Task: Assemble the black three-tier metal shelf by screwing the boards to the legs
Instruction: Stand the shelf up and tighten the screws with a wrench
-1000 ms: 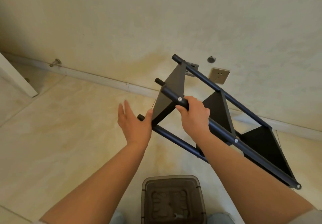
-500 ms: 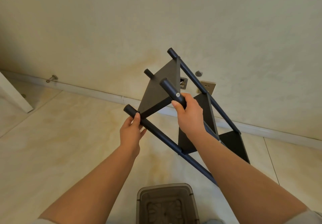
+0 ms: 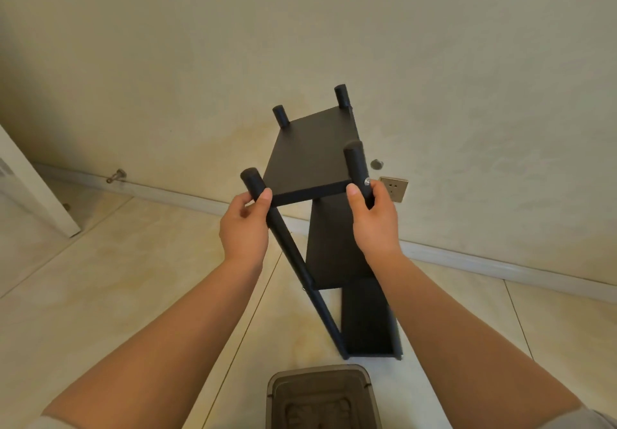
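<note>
Standing nearly upright on the tiled floor (image 3: pixel 110 295), the black shelf (image 3: pixel 314 161) is steadied by both of the person's hands at its upper end. Its lower end rests on the floor just beyond a grey plastic bin (image 3: pixel 322 398) at the bottom edge of the view.

Left hand (image 3: pixel 245 228): fingers and thumb curled round the near left leg (image 3: pixel 287 255), just below its rounded top, at the level of the top board's front corner.

Right hand (image 3: pixel 375 224): wrapped round the near right leg (image 3: pixel 355 164), thumb against the front edge of the top board. A silver screw head (image 3: pixel 367 181) shows on that leg just above the index finger.

Shelf: top board (image 3: pixel 310 158) seen from above, flat and dark. Two far legs (image 3: pixel 281 116) poke up past its rear corners. The middle board (image 3: pixel 334 245) and the bottom board (image 3: pixel 367 318) show below, between the two forearms. Another small screw is visible on the near left leg where the middle board meets it.

Surroundings: pale wall (image 3: pixel 434 61) behind the shelf, with a white skirting board (image 3: pixel 500 266) along its base. A wall socket (image 3: pixel 395 188) sits just right of the right hand, with a small round metal fitting (image 3: pixel 376 163) above it. A metal door stop (image 3: pixel 116 175) juts from the wall at left, near a white door edge (image 3: pixel 30 188).
</note>
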Available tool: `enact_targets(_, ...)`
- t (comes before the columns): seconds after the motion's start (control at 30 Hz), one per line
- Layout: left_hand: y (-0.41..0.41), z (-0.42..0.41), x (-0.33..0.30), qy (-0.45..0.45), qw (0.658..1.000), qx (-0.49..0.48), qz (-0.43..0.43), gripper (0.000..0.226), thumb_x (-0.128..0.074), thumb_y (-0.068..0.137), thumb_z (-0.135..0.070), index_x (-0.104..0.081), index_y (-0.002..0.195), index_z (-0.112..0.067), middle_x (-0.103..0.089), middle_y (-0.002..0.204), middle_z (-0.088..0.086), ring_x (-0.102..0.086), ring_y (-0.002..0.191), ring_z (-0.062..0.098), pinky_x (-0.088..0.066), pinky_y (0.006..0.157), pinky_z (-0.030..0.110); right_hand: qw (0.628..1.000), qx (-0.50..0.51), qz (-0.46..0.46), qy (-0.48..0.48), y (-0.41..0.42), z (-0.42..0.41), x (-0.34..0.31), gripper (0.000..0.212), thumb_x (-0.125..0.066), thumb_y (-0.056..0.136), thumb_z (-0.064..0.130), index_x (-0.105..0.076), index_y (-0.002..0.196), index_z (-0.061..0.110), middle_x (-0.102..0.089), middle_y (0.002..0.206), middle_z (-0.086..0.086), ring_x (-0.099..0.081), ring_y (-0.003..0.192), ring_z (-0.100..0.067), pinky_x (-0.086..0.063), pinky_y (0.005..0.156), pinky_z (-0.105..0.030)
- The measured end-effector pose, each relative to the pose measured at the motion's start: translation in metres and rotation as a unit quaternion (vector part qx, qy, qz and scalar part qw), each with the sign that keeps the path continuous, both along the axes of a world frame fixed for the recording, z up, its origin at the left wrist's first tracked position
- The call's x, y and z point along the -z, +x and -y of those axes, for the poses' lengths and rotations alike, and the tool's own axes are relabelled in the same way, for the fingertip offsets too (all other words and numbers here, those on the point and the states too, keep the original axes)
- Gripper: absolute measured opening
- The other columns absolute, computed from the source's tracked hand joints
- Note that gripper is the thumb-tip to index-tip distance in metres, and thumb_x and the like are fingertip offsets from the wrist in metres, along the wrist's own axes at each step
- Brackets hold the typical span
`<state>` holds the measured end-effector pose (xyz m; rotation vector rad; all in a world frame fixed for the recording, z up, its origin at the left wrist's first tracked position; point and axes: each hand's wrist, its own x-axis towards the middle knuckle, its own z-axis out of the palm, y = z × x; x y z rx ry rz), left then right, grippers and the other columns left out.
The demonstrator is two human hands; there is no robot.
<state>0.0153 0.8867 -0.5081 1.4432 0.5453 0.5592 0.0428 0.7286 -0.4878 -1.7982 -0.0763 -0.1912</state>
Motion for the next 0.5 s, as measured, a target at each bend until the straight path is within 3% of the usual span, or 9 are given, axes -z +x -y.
enact_targets(0.13,-0.007,0.016,-0.017,0.073,0.997,0.008,-0.001,0.017,-0.059,0.088,-0.044,-0.055,0.1,-0.033,-0.064,0.09,-0.006,-0.061,0.088,0.01,-0.047,0.079,0.026,1.0,0.01,-0.001,0.029,-0.003,0.013,0.002,0.025,-0.039,0.099,0.036,-0.044,0.112,0.016,-0.051,0.094,0.002,-0.05,0.081,-0.003,-0.037,0.068,-0.016)
enact_targets(0.23,-0.009,0.027,-0.023,0.122,0.992,0.008,-0.013,0.026,-0.056,0.09,-0.045,-0.057,0.11,-0.029,-0.063,0.097,-0.006,-0.059,0.09,0.011,-0.045,0.08,0.025,0.999,0.016,-0.016,0.031,-0.002,0.019,0.008,0.032,-0.033,0.1,0.038,-0.041,0.117,0.012,-0.05,0.095,0.0,-0.05,0.088,-0.013,-0.037,0.078,-0.026)
enact_targets(0.33,-0.006,0.03,-0.02,0.168,0.985,0.013,-0.02,0.02,-0.053,0.091,-0.045,-0.062,0.097,-0.027,-0.063,0.085,-0.008,-0.059,0.081,0.009,-0.046,0.073,0.023,0.999,0.012,-0.023,0.035,0.0,0.024,0.014,0.031,-0.03,0.101,0.039,-0.04,0.116,0.013,-0.047,0.089,0.003,-0.049,0.085,-0.011,-0.036,0.081,-0.029)
enact_targets(0.4,-0.005,0.033,-0.015,0.198,0.98,0.024,-0.024,0.017,-0.054,0.092,-0.042,-0.061,0.093,-0.027,-0.06,0.08,-0.009,-0.057,0.077,0.009,-0.042,0.068,0.019,0.999,0.01,-0.02,0.028,0.002,0.029,0.019,0.034,-0.03,0.101,0.038,-0.039,0.121,0.013,-0.047,0.096,0.001,-0.049,0.092,-0.013,-0.037,0.085,-0.029)
enact_targets(0.5,-0.007,0.038,-0.007,0.228,0.971,0.054,-0.04,0.022,-0.055,0.093,-0.036,-0.062,0.111,-0.026,-0.06,0.093,-0.013,-0.054,0.087,0.005,-0.042,0.076,0.016,1.0,0.022,-0.015,0.003,0.007,0.038,0.024,0.044,-0.028,0.1,0.041,-0.034,0.133,0.013,-0.042,0.104,0.0,-0.044,0.098,-0.015,-0.038,0.09,-0.032)
